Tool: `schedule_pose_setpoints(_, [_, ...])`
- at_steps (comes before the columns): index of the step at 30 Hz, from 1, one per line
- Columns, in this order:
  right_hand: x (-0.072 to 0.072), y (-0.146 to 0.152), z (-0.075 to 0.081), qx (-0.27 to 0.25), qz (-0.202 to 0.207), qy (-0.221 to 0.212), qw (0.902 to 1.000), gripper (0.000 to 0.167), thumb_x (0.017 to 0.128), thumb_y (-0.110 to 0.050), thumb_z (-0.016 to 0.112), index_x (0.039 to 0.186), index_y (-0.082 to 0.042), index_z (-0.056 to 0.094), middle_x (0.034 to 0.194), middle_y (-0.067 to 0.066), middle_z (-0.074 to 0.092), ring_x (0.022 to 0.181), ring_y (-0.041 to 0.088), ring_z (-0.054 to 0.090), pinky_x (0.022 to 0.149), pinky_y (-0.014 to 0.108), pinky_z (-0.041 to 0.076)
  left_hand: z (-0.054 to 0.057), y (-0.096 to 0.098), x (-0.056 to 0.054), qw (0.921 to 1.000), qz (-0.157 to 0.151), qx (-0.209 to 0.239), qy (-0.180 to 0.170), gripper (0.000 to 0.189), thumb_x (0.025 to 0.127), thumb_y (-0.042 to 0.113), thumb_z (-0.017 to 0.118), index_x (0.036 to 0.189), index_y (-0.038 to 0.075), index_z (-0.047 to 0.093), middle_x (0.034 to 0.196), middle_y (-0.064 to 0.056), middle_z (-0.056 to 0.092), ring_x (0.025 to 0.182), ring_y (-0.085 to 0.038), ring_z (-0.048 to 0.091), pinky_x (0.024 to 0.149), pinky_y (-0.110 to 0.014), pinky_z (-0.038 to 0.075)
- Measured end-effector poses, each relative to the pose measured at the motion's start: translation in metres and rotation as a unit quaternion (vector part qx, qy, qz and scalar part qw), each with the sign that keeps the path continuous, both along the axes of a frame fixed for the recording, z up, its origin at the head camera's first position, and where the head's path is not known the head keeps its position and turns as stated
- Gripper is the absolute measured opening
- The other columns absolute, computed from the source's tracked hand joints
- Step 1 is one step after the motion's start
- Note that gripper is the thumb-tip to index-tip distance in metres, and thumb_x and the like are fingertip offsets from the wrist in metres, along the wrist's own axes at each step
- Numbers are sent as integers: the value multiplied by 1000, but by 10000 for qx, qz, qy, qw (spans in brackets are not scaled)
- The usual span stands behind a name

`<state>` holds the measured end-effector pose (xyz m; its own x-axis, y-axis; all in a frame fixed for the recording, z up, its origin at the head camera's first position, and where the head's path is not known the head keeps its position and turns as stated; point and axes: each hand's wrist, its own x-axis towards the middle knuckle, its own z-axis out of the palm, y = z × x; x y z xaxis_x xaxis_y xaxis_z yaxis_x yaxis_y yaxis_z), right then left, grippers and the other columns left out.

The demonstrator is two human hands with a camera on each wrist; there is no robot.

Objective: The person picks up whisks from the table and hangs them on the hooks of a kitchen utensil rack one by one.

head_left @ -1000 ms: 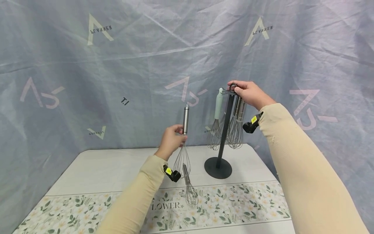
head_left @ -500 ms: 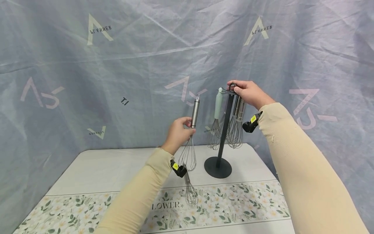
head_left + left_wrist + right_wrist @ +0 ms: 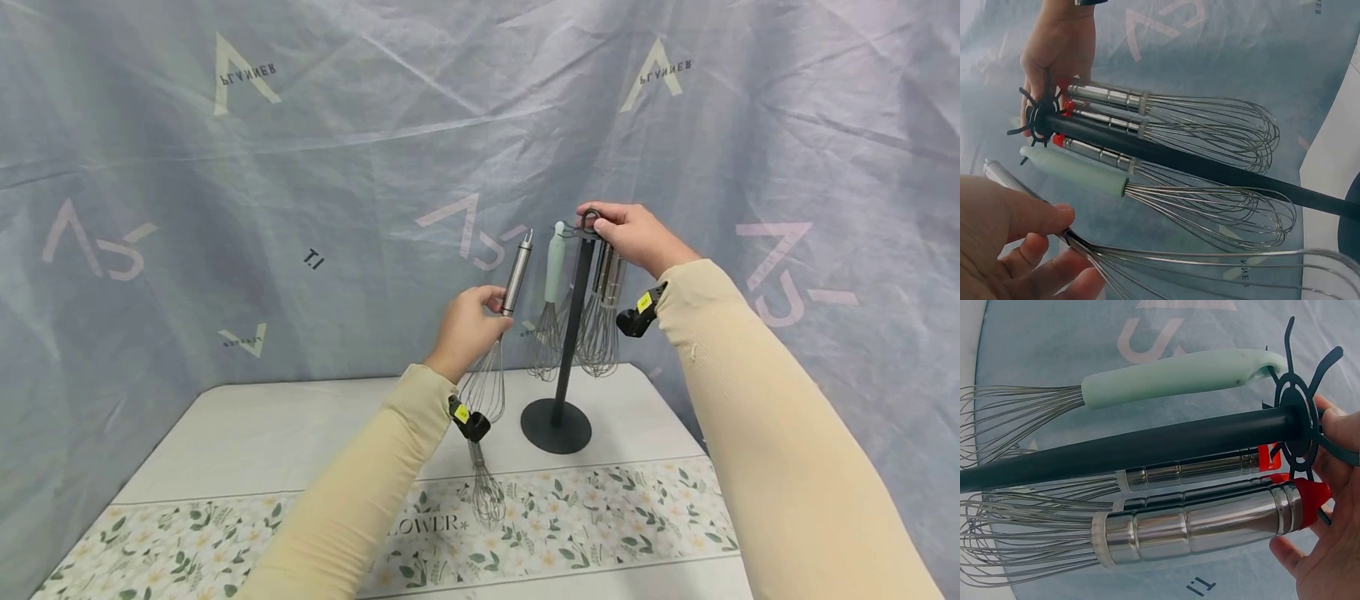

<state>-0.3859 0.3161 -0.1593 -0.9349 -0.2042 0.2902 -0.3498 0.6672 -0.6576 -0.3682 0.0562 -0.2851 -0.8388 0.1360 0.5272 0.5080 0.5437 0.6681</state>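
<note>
In the head view my left hand (image 3: 463, 332) pinches a steel whisk (image 3: 517, 277) at the lower end of its handle. The whisk leans, hanging loop up and toward the stand. My right hand (image 3: 633, 236) grips the top ring of a black whisk stand (image 3: 573, 333). From the stand's hooks hang a mint-handled whisk (image 3: 1179, 376) and three steel whisks (image 3: 1204, 526) with red ends, seen in both wrist views. In the left wrist view the held whisk's loop (image 3: 991, 167) is apart from the hooks (image 3: 1019, 131), close to the mint handle.
A smaller whisk (image 3: 487, 493) lies on the table (image 3: 300, 433), its handle partly hidden behind the left wrist camera. The stand's round base (image 3: 557, 427) rests toward the table's back right. A grey-blue curtain (image 3: 375, 208) hangs behind.
My left hand has moved up and right with the steel whisk, bringing it nearer the stand and tilting its top rightward. The right hand keeps its hold on the stand.
</note>
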Motion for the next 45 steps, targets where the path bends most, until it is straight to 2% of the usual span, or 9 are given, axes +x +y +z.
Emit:
schedule_pose_setpoints(4, [-1,0,0,-15,1,-17,10000,46,111,-23,37,156,-20,41,155,12,45,147,26,34,115,49,31,2,4,1,9999,27,-99,49,44,87,10,80,129,13,69,100,-2,63,82,-19,56,68,-31,46])
schedule_pose_setpoints(13, [1,-4,1,-40,87,-3,10000,45,111,-21,38,156,-17,41,154,14,45,146,28,35,117,50,29,3,11,1,10000,-10,-21,0,44,86,9,80,129,14,70,99,-1,63,83,-20,57,68,-32,47])
schedule_pose_setpoints(19, [1,-6,-1,17,58,89,9999,45,111,-20,38,155,-16,42,153,15,46,146,28,36,117,50,29,6,14,4,9998,-8,-180,-28,44,87,10,80,129,16,70,99,0,62,84,-19,56,68,-31,45])
schedule_pose_setpoints(25, [1,-8,-2,19,1,-10,10000,46,111,-22,37,157,-19,40,156,13,44,147,28,34,117,51,29,5,16,4,9997,8,-250,-43,44,87,11,80,129,16,70,99,0,63,86,-19,58,70,-32,46])
schedule_pose_setpoints(36, [-1,-11,-2,-63,-9,-14,10000,45,111,-23,38,156,-21,42,155,12,45,147,27,35,117,51,29,0,18,0,9996,-44,-270,8,44,86,11,81,129,16,70,98,1,62,83,-19,57,69,-32,45])
schedule_pose_setpoints(45, [-2,-11,-3,-33,-26,38,10000,45,111,-22,38,155,-18,42,154,12,46,146,28,36,116,52,30,-10,25,-5,9999,-133,-33,-2,44,87,12,80,129,16,69,101,-3,63,79,-18,55,67,-31,44])
